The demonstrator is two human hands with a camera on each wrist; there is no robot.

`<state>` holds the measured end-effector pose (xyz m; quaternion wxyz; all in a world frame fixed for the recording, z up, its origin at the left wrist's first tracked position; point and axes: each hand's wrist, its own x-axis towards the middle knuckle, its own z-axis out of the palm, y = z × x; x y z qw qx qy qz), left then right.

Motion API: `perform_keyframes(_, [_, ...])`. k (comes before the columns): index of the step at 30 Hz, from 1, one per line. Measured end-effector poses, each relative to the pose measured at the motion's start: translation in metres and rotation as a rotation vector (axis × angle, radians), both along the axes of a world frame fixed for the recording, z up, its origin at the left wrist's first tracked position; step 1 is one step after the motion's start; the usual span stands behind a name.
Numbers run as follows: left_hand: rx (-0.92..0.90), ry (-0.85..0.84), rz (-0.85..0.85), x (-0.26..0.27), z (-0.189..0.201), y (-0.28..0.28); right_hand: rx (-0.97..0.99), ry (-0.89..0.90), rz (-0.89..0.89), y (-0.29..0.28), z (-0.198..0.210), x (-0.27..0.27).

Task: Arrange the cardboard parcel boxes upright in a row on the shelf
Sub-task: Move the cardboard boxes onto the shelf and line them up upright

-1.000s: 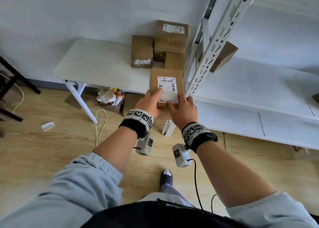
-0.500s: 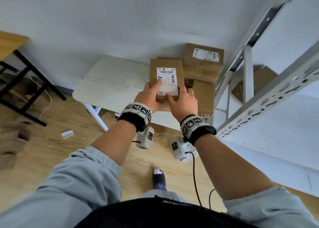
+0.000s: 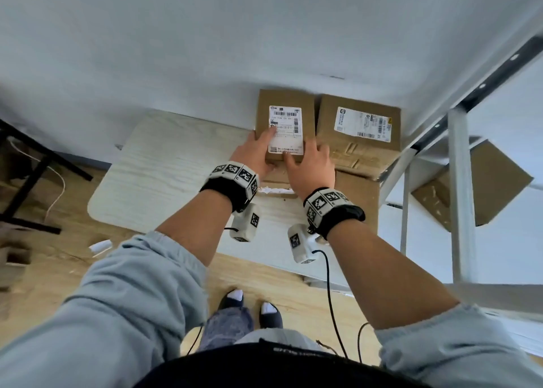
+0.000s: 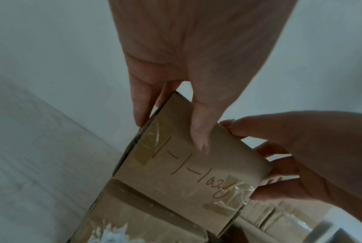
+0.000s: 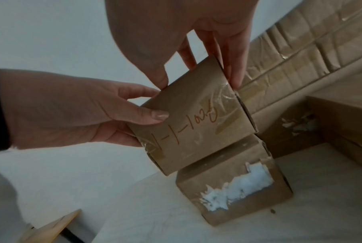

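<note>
A small cardboard box (image 3: pixel 289 99) with a white shipping label is gripped at its near end by both hands. My left hand (image 3: pixel 260 143) pinches its left side, thumb on the label. My right hand (image 3: pixel 308 159) pinches its right side. In the left wrist view the held box (image 4: pixel 188 171) shows handwriting and tape. It sits tilted against the top of a box with a torn white label (image 5: pixel 234 185), by the wall. A larger labelled box (image 3: pixel 358 126) stands right beside it. A further box (image 3: pixel 476 181) leans tilted on the metal shelf (image 3: pixel 426 240).
The boxes stand on a white table (image 3: pixel 164 176) against a pale wall. Another brown box (image 3: pixel 357 202) sits in front of the large one. A grey shelf upright (image 3: pixel 461 193) rises at the right. A black-legged desk (image 3: pixel 26 176) and a cable are at the left.
Both hands carried the labelled box away from the shelf post and up toward the wall, onto the box with the torn label. The view tilted up and left.
</note>
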<state>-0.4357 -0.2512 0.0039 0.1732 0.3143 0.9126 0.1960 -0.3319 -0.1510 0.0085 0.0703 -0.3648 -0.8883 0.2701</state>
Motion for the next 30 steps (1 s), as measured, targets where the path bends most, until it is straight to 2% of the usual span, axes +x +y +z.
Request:
perform_keyframes(11, [-0.001,0.026,-0.111,-0.025,-0.022,0.007,0.039,0.013,-0.060,0.005,-0.022,-0.021])
perform_keyframes(16, [-0.042,0.043,-0.141,-0.022,-0.020,0.003,0.075,-0.073,-0.094,-0.005,-0.014,-0.018])
perform_keyframes(22, [-0.008,0.301,-0.227,0.002,-0.006,-0.011,0.197,-0.138,-0.143,-0.024,0.002,0.020])
perform_keyframes(26, [-0.005,0.322,-0.281,0.033,-0.001,-0.015,0.195,-0.149,-0.186,-0.040,0.003,0.059])
perform_keyframes(30, [0.025,0.416,-0.327,0.075,0.001,-0.023,0.197,-0.112,-0.169,-0.055,-0.002,0.101])
